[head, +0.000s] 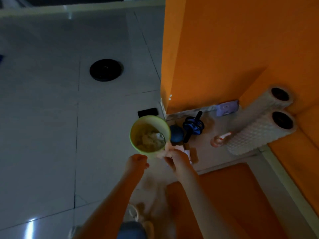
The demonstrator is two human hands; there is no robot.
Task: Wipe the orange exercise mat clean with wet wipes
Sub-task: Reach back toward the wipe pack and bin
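Note:
The orange exercise mat (224,195) lies on the floor at the lower right, under my right forearm. A light green bin (138,125) stands on the tiles just beyond my hands, with crumpled used wipes (148,138) inside. My right hand (177,160) pinches a crumpled wet wipe (166,151) right at the bin's near rim. My left hand (138,161) hovers beside the bin's base with its fingers curled, and nothing shows in it.
Against the orange wall (224,49) lie a blue ab wheel (193,125), a blue ball (176,133), two white foam rollers (255,137) and a pink object (220,139). A black weight plate (106,69) lies on the grey tiles. My shoe (133,213) is below.

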